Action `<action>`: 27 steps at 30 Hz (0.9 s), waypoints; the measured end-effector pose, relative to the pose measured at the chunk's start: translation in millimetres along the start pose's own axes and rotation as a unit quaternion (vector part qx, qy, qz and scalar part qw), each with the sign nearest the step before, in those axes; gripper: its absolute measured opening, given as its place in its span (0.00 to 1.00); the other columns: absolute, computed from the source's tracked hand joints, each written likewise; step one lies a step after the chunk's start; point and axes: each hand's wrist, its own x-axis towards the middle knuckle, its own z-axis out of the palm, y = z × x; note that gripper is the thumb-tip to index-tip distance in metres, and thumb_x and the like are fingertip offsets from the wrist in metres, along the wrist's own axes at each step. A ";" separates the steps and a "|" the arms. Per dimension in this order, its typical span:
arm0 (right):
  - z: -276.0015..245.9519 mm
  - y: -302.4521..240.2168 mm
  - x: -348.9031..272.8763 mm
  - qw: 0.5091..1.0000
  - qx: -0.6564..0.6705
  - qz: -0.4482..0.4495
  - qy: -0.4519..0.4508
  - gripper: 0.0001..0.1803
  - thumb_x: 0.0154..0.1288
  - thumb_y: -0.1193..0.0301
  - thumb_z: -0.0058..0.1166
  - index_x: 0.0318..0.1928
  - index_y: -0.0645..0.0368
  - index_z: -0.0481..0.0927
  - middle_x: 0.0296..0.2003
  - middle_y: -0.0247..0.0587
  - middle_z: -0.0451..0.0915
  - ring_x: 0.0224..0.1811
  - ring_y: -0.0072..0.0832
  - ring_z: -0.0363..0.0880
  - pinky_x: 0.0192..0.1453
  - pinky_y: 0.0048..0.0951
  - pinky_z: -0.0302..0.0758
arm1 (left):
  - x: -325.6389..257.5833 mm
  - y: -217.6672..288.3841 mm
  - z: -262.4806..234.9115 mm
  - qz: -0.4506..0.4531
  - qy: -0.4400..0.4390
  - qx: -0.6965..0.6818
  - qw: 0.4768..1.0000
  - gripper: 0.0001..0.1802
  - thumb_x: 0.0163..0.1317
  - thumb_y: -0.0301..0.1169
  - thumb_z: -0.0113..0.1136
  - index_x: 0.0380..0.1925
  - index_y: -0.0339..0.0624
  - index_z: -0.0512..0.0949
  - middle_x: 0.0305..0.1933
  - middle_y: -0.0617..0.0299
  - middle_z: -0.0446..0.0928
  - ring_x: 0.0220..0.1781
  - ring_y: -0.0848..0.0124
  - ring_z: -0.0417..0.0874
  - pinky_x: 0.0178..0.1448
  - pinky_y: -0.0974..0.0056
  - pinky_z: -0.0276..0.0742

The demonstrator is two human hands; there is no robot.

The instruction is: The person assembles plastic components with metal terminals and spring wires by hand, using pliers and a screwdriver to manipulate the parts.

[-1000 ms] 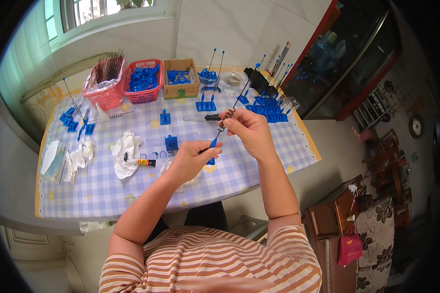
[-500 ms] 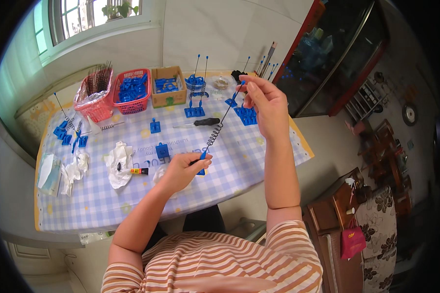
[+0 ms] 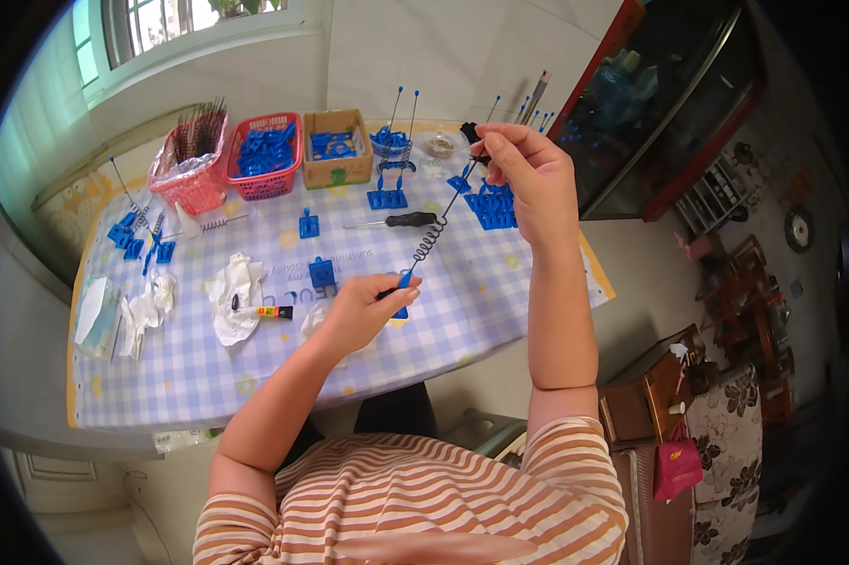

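A thin black rod with a coiled spring in its middle stretches slantwise between my hands, above the table. My left hand pinches the blue plastic piece at its lower end. At its upper end my right hand is closed, with thumb and forefinger together on the rod's tip, which they hide. Below my left hand a blue plastic base shows in part. A black-handled screwdriver lies beyond the spring. Close to my left hand are a blue clip-like piece and crumpled white tissue.
A checked tablecloth covers the table. Along its back stand a pink basket of rods, a red basket of blue parts and a cardboard box. Blue bases with upright rods stand behind. A glue tube lies on tissue.
The whole view has shifted slightly, so the table sits higher in the picture. Both hands keep their hold on the spring rod. The blue tip at my right fingers no longer shows.
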 end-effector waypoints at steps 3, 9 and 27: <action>-2.8 -2.5 -0.6 0.999 -0.035 0.018 -0.024 0.12 0.63 0.68 0.60 0.40 0.65 0.83 0.30 0.36 0.82 0.30 0.17 0.76 0.34 0.18 0.71 | -0.3 1.7 4.2 0.021 0.008 -0.015 1.000 0.23 0.62 0.27 0.63 0.57 0.32 0.73 0.42 0.63 0.82 0.42 0.81 0.78 0.48 0.73 0.74; -10.1 -10.2 0.7 0.992 -0.087 0.029 -0.089 0.12 0.64 0.70 0.55 0.43 0.65 0.82 0.33 0.36 0.83 0.33 0.19 0.78 0.36 0.20 0.74 | -4.3 11.3 5.0 0.086 0.014 0.059 0.994 0.44 0.57 0.23 0.64 0.71 0.35 0.51 0.44 0.56 0.82 0.44 0.77 0.79 0.52 0.71 0.74; -23.9 -17.6 -8.4 0.979 -0.144 0.088 -0.115 0.10 0.63 0.68 0.58 0.34 0.64 0.80 0.28 0.34 0.80 0.24 0.16 0.75 0.32 0.18 0.72 | 7.0 29.3 26.9 0.057 0.070 0.106 0.990 0.45 0.57 0.28 0.64 0.70 0.32 0.50 0.44 0.52 0.83 0.39 0.73 0.80 0.45 0.69 0.77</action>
